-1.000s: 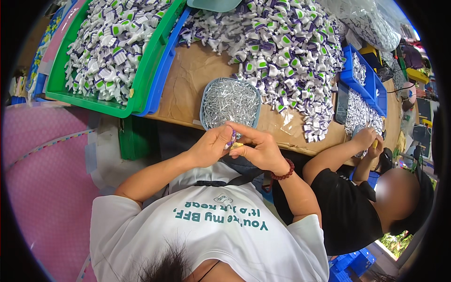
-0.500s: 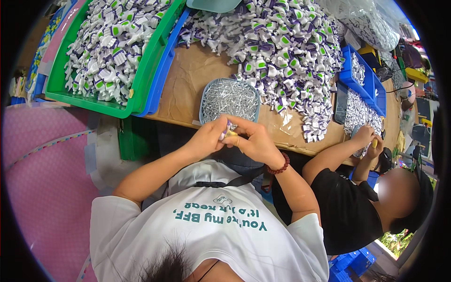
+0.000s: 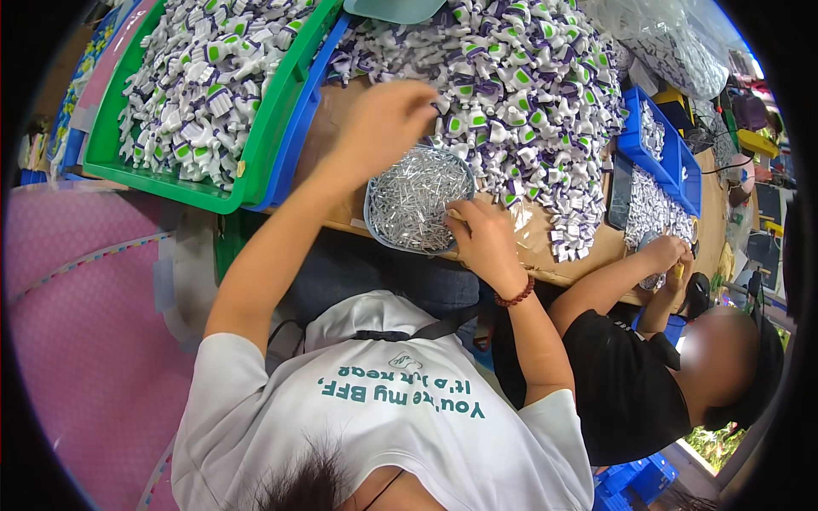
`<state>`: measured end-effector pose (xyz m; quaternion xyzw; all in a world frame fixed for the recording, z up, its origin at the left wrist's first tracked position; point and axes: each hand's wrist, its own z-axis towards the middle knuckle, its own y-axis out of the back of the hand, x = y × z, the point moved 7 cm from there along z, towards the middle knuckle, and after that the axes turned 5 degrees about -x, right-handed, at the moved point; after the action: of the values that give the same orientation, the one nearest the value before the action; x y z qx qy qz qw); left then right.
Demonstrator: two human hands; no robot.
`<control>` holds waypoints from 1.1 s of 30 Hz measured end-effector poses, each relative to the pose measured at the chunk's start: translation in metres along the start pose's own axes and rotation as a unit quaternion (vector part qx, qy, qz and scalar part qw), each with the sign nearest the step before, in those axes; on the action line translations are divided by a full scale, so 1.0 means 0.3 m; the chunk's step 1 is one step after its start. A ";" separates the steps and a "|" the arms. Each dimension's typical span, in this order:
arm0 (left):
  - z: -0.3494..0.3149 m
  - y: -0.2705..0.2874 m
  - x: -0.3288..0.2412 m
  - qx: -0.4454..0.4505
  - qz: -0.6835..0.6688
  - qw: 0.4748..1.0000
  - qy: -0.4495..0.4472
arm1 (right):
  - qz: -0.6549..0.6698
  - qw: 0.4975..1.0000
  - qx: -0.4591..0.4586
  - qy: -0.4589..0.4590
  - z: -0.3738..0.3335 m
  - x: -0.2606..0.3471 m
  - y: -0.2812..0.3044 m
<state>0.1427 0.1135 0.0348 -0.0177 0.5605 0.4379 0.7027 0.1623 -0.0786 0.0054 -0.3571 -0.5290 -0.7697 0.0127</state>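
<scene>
Grip undetermined: we cannot tell whether the blurred left hand (image 3: 388,123), fingers curled by the pile of white-and-purple parts (image 3: 520,111), holds anything. We observe the right hand (image 3: 486,238) at the metal pins (image 3: 411,196) inside the blue-grey tub (image 3: 369,217); its hold is likewise unclear.

left arm (image 3: 274,249): outstretched | left fingers (image 3: 415,95): blurred | right fingers (image 3: 465,207): curled

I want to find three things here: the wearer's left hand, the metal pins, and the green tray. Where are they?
Left hand (image 3: 381,126): head view, back of the hand.
Metal pins (image 3: 411,198): head view, middle of the pile.
Green tray (image 3: 162,188): head view, near wall.
</scene>
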 end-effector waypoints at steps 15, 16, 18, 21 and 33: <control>0.013 -0.183 0.057 0.060 0.059 0.996 -0.028 | 0.004 0.999 -0.011 -0.031 0.033 -0.009 -0.041; 0.008 -0.150 0.064 0.096 0.012 0.993 0.066 | 0.033 0.998 -0.009 -0.058 0.038 -0.008 -0.027; -0.036 -0.105 0.092 0.085 -0.241 0.936 0.242 | 0.092 0.990 -0.001 -0.107 0.048 0.003 -0.005; -0.122 -0.040 0.072 0.099 -0.478 0.802 0.344 | 0.140 0.969 0.004 -0.205 0.031 -0.043 -0.007; -0.320 -0.018 -0.028 0.104 -0.401 0.860 0.299 | 0.395 0.887 -0.037 -0.237 0.012 0.004 0.002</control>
<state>0.0720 0.0557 0.0035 -0.2978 0.7301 0.0312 0.6143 0.1636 -0.0755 0.0071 -0.7082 -0.3030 -0.6127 0.1768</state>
